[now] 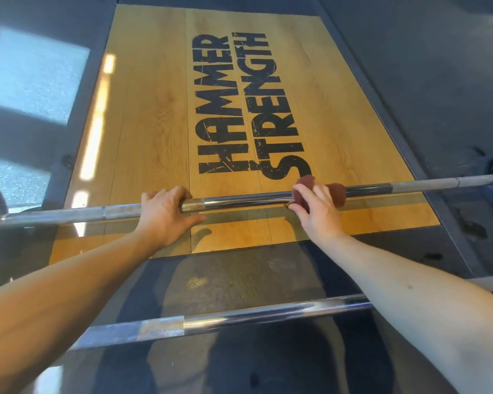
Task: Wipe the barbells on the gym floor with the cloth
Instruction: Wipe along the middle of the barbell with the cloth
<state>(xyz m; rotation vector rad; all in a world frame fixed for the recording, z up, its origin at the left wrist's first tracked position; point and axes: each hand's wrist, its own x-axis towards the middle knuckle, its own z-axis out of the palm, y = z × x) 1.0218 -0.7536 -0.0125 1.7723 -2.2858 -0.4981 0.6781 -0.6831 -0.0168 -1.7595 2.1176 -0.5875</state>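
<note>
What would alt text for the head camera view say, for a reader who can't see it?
A person's right hand wraps a dark red cloth round a barbell lying across a wooden platform, while the left hand holds it. A second barbell lies nearer.

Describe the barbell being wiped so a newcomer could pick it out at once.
Start at the wooden platform printed HAMMER STRENGTH. The barbell spans its near end, just below the lettering. Unlike the second bar over the dark mat nearer the camera, it has the left hand gripping it and the right hand holding a maroon cloth around it.
</note>
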